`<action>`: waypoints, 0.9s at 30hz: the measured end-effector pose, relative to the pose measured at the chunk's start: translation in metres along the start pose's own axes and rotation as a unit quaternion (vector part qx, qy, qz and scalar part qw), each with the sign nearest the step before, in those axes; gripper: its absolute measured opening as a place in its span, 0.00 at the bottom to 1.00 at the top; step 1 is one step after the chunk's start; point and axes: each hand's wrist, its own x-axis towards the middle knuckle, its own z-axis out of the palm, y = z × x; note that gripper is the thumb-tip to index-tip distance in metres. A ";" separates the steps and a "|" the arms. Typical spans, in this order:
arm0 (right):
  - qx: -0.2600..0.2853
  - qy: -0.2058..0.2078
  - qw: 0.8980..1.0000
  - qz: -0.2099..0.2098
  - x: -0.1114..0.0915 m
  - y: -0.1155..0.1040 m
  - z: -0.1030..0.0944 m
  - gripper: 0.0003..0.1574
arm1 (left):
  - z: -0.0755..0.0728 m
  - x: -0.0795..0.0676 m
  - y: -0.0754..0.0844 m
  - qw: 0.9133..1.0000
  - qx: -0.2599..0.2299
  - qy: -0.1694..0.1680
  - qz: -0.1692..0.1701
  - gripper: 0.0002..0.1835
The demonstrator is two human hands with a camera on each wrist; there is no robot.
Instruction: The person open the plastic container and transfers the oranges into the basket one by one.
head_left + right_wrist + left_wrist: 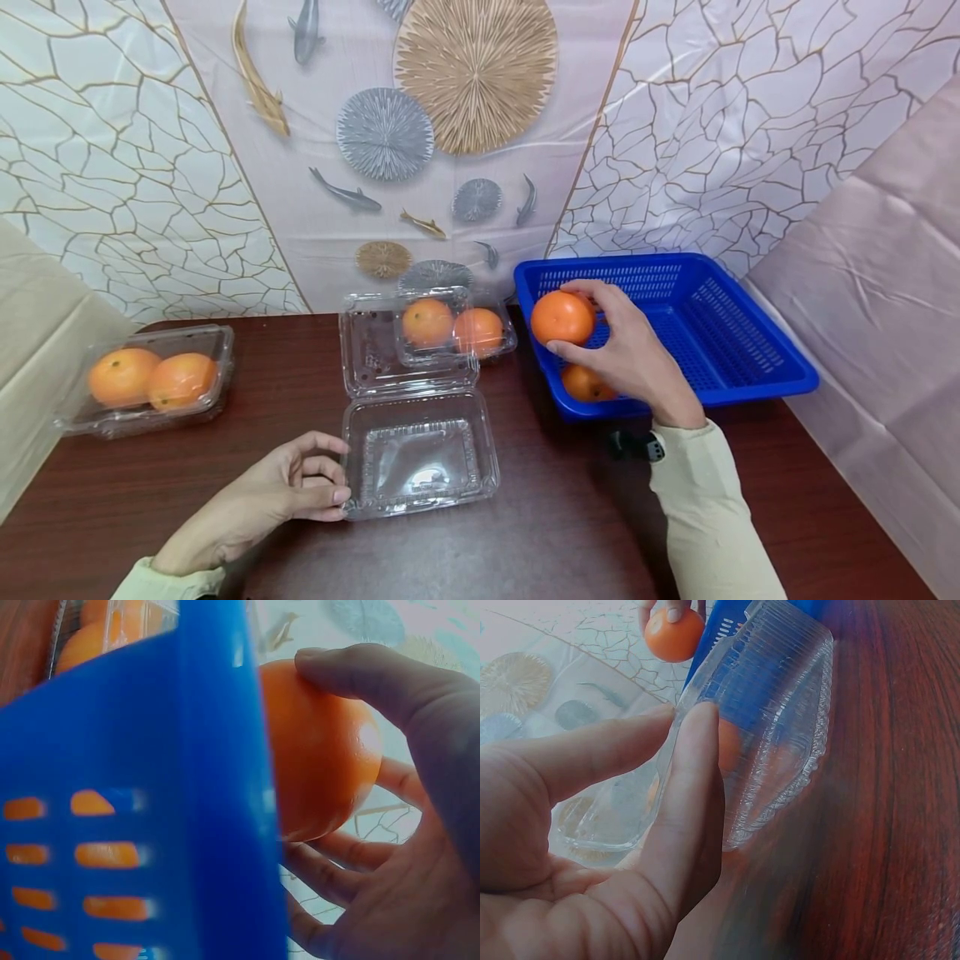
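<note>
My right hand (633, 354) grips an orange (561, 318) between thumb and fingers, above the left side of a blue plastic basket (772, 390). Another orange (587, 384) lies in the basket below that hand. In the right wrist view, the basket's wall hides part of the gripped orange (322, 754). My left hand (281, 492) pinches the left rim of a clear plastic clamshell box (423, 454), its lid tipped back and nothing inside. The left wrist view shows thumb and finger on either side of the box's rim (686, 690).
Behind the raised lid stands a clear box (510, 337) with two oranges. A similar box (225, 354) holding two oranges sits at the table's left. Patterned cloth (465, 200) hangs along the back edge of the dark wooden table (540, 517). A dark strap (633, 446) is near the right wrist.
</note>
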 end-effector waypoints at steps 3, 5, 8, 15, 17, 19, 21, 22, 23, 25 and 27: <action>-0.002 -0.004 1.000 0.012 0.001 0.003 0.000 0.43 | 0.000 0.000 0.000 1.000 0.000 -0.001 0.000 0.25; -0.004 -0.006 1.000 0.020 0.001 0.005 -0.001 0.43 | 0.000 0.000 -0.001 1.000 -0.001 -0.001 -0.001 0.25; -0.004 -0.009 0.999 0.032 0.001 0.008 -0.003 0.43 | 0.000 0.000 0.000 1.000 -0.001 -0.001 -0.001 0.25; -0.012 -0.023 0.999 0.043 0.002 0.014 -0.004 0.42 | 0.000 0.000 0.001 1.000 -0.003 -0.001 0.000 0.25; -0.015 -0.029 0.999 0.043 0.002 0.016 -0.003 0.42 | 0.000 0.000 0.001 1.000 -0.002 -0.002 -0.001 0.25; -0.019 -0.034 0.998 0.043 0.003 0.017 -0.002 0.42 | 0.000 0.000 0.001 1.000 -0.001 -0.002 -0.001 0.25; -0.022 -0.037 0.998 0.044 0.003 0.019 0.000 0.42 | 0.000 0.000 0.000 1.000 -0.001 -0.002 0.000 0.25; -0.023 -0.039 0.998 0.046 0.003 0.020 0.000 0.42 | 0.000 0.000 0.000 1.000 0.000 -0.002 0.000 0.25; -0.024 -0.040 0.998 0.048 0.003 0.021 0.001 0.41 | 0.000 0.000 0.000 1.000 0.000 -0.002 0.000 0.25; -0.027 -0.043 0.997 0.051 0.003 0.022 0.002 0.41 | 0.000 0.000 0.000 1.000 0.001 -0.002 0.000 0.25; -0.029 -0.049 0.997 0.054 0.003 0.024 0.004 0.41 | 0.000 0.000 0.000 1.000 0.002 -0.001 -0.001 0.25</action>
